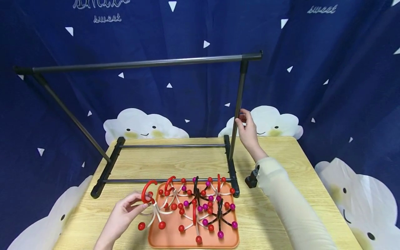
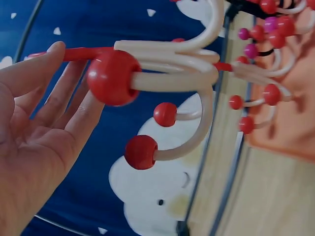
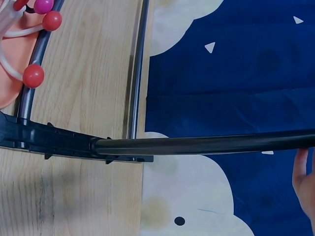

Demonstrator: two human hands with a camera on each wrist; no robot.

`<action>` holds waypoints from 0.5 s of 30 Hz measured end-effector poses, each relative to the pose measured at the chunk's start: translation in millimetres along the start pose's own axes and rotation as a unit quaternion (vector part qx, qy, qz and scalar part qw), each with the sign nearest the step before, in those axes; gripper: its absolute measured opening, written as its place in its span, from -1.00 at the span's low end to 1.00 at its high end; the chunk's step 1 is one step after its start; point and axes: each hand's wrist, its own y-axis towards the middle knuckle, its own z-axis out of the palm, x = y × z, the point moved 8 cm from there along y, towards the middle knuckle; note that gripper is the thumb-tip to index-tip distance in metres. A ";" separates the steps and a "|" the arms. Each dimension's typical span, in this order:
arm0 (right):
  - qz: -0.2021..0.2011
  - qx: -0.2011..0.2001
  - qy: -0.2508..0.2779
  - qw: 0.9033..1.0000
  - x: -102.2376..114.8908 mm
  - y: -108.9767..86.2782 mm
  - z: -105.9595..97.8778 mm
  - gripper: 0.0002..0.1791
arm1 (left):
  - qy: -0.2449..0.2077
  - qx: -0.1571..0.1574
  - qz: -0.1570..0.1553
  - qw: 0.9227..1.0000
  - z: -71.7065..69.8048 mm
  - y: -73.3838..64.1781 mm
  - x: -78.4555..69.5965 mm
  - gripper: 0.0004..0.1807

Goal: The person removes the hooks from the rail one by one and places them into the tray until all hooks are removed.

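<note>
In my left hand point(image 1: 123, 213) is a red and white claw hanger point(image 1: 155, 207), pinched by its red hook between thumb and fingers. Its curved white arms end in red balls, and it hangs over the tray's left edge. The left wrist view shows the thumb and fingers on the red hook, with the white arms point(image 2: 167, 81) pointing away from the palm. My right hand point(image 1: 248, 132) holds the right upright post point(image 1: 239, 97) of a black garment rack, about midway up. In the right wrist view only a little of that hand point(image 3: 306, 182) shows, against the post point(image 3: 206, 145).
An orange tray point(image 1: 165, 239) holds several claw hangers, some red and white, others black point(image 1: 219, 215) with magenta balls. The rack's top bar point(image 1: 137, 64) spans above the table point(image 1: 268, 208). A small black object point(image 1: 251, 180) is near the right sleeve. Behind hangs a blue curtain point(image 1: 193, 93).
</note>
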 end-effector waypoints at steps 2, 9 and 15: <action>-0.002 -0.002 0.000 1.000 -9.4 3.0 0.9 -0.60 | -0.005 0.002 -0.009 1.000 4.3 -2.2 8.7 -0.84; -0.001 -0.004 -0.014 1.000 -15.4 4.6 1.2 -0.61 | -0.041 0.035 -0.030 0.998 24.1 -3.5 35.6 -0.83; 0.000 -0.004 -0.021 1.000 -15.1 4.7 1.7 -0.62 | -0.066 0.038 -0.068 0.995 37.3 -9.3 53.9 -0.81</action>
